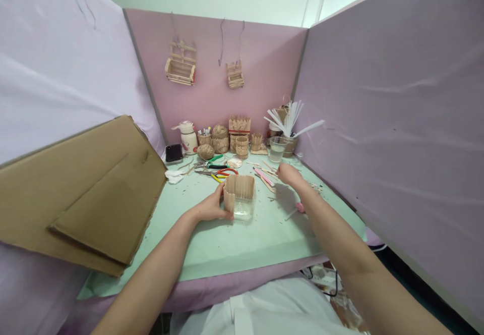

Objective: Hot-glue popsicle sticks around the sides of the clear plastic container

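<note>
My left hand (212,205) grips a clear square container (244,210) from its left side. Thin wooden strips (242,186) cover part of its walls, while the near side is still see-through. Farther right, my right hand (289,175) has its fingers curled together low over the table, close to several loose wooden sticks (268,165). Whatever those fingers hold is hidden. Between the two hands lie a pink tool (263,175), perhaps a cutter, and more slim wooden pieces (267,183).
Pliers (212,165) and red-handled scissors (227,171) lie behind the container. Twine balls (205,152), wooden-strip cups (242,147) and a clear cup (277,149) line the back. Cardboard (109,199) leans at left; a pink item (300,207) sits by my right forearm.
</note>
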### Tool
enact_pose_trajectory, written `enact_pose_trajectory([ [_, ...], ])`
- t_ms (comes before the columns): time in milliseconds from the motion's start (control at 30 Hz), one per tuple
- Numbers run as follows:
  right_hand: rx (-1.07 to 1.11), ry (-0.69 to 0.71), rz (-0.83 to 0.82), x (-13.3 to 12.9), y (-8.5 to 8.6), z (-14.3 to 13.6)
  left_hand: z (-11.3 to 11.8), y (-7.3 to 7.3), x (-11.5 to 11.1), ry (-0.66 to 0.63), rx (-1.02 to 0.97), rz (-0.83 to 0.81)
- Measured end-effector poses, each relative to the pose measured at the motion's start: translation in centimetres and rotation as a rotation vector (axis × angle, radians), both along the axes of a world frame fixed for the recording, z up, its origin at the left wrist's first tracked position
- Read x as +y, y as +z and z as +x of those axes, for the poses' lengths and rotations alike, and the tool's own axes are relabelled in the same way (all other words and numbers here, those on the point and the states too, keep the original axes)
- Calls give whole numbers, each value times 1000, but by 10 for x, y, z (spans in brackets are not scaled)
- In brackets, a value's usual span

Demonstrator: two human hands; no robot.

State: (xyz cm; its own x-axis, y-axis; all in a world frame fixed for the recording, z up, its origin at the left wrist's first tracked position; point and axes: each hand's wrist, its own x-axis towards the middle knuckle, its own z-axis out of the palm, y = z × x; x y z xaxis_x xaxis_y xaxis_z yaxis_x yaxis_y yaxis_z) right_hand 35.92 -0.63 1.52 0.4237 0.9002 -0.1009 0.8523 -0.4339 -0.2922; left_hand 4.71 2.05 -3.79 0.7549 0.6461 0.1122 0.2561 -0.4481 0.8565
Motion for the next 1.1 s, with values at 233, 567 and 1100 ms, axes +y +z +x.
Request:
enact_pose_trajectory([
  [233, 320, 183, 292, -64, 13, -20, -20, 18, 9, 43, -87, 18],
  [567, 909, 421, 338, -153, 35, -59, -37, 53, -92, 562, -248, 637],
  [1100, 992, 644, 138, -163, 5, -108, 14, 3, -164, 395, -911, -408],
])
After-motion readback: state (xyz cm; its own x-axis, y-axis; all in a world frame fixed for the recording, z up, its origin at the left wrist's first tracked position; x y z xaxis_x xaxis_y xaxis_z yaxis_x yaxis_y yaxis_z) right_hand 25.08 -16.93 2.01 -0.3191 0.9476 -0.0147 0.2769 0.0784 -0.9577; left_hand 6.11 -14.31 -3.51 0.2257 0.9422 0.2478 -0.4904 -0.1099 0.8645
